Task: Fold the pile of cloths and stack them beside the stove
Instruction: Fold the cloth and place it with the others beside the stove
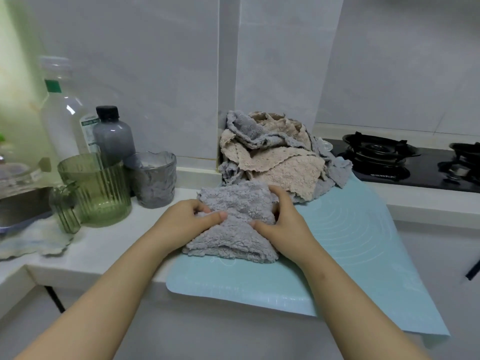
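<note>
Grip two-handed on fluffy grey fleece cloth (236, 203): your left hand (191, 216) pinched left fold, right hand (280, 224) clutched right edge, cloth lay on pale teal silicone mat (350, 242). Risk: mat overhung counter (117, 255), might slide under your push; grey-and-beige cloth pile (275, 157) sat just beside black gas stove (384, 162), could slump onto it.

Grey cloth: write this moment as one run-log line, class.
stage: folding | left hand: grips grey cloth | right hand: grips it | under: blue mat | pile: unfolded, beside stove
</note>
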The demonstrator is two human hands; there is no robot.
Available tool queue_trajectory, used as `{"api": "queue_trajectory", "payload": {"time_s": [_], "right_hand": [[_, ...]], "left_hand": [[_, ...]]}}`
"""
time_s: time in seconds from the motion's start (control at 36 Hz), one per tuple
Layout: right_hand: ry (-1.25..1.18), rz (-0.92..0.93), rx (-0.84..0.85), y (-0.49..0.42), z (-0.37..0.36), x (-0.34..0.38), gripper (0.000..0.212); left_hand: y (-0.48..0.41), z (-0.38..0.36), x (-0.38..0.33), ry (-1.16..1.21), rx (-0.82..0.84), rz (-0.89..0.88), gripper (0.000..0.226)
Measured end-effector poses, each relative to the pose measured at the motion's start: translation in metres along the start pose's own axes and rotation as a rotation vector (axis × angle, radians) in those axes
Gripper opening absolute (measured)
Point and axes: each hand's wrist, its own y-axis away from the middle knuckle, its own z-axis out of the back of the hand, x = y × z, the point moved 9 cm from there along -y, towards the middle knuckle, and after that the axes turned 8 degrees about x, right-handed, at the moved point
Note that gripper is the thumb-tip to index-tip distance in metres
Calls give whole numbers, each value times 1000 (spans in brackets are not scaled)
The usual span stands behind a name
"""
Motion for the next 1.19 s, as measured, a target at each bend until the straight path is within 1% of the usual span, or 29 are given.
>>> {"api": "queue_trajectory", "payload": {"time_s": [0.08,0.17,0.28,0.36,0.47,0.53,0.61,0.67,0.75,0.81,0.89,0.94,1.03,1.08,1.14,1.19], "right_hand": [[-45,19,-2,1,-1,2,71],[-75,-40,-30,-1,-2,-4,77],[212,-142,-29,-4,-8,-2,74],[228,-260,10,-8,-10,-3,76],[145,-449,128,-9,-8,-7,52],[57,-527,189,-9,-9,-9,40],[-121,-571,242,-9,-11,-5,28],[-242,-586,250,-6,-13,3,28],[-341,-601,227,3,-18,14,38],[-449,-603,194,8,-21,19,40],[-830,-630,143,14,-24,22,37],[-1051,-624,134,15,-19,27,34],[-1229,-610,124,15,-2,24,40],[-1314,-591,113,15,14,20,47],[-1379,-559,97,15,34,16,49],[-1413,-535,72,17,57,10,47]], "left_hand": [[-4,-1,2,-16,30,15,38],[-7,-4,1,-70,33,-17,36],[-7,-4,2,-53,-13,-39,32],[-8,-5,1,-38,6,-58,32],[-8,-4,-1,-16,61,-31,35],[-8,-2,-5,-19,91,-27,36],[-8,-1,-6,2,153,5,37],[-8,0,-4,0,199,56,37],[-11,0,2,22,310,193,37],[-15,2,0,78,344,237,29],[-20,7,-13,129,321,239,18],[-22,10,-25,180,278,228,17],[-27,6,-43,284,228,218,26],[-32,-1,-56,349,230,231,39],[-37,-15,-68,458,286,278,55],[-42,-36,-83,650,416,336,73]]}}
